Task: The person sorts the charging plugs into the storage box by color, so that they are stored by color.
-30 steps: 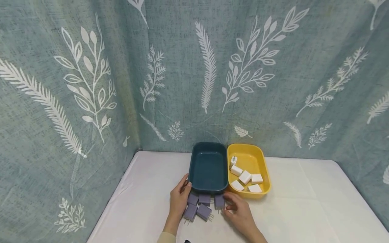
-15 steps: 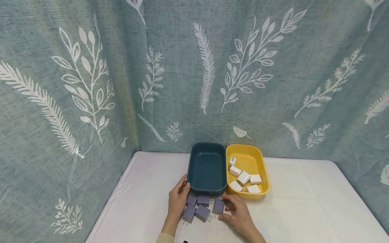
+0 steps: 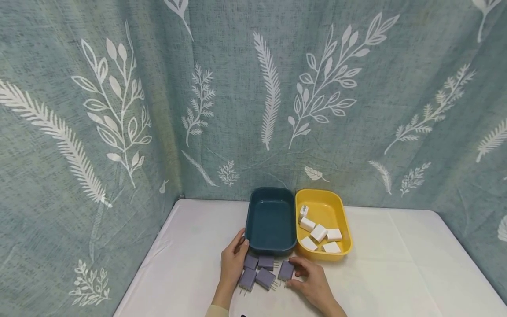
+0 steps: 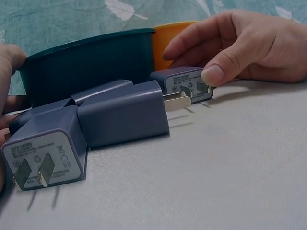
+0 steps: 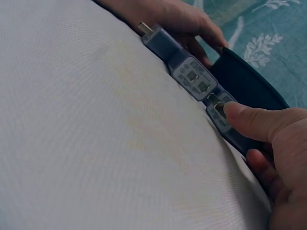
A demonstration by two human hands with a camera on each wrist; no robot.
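Several purple plug chargers with metal prongs lie clustered on the white table, in front of a dark teal bin [image 3: 271, 252]. My right hand [image 3: 313, 281] pinches the rightmost charger [image 3: 286, 270] between thumb and fingers. In the left wrist view, the thumb sits by the prong face of that charger [image 4: 186, 82]. My left hand [image 3: 233, 259] rests at the bin's front left corner, beside the leftmost chargers [image 3: 247, 278]; its fingers touch the bin and are partly hidden. Another charger [image 4: 124, 115] lies on its side, prongs pointing right.
Right of the teal bin, touching it, stands a yellow bin [image 3: 345, 229] holding several white plug chargers [image 3: 319, 232]. White cloth covers the table [image 3: 396, 264]. Behind and to the left hangs a blue-green curtain [image 3: 237, 88] with white leaf prints.
My right hand has drawn the rightmost charger slightly toward me, away from the teal bin, and the charger has turned a little. My left hand has stayed at the bin's corner.
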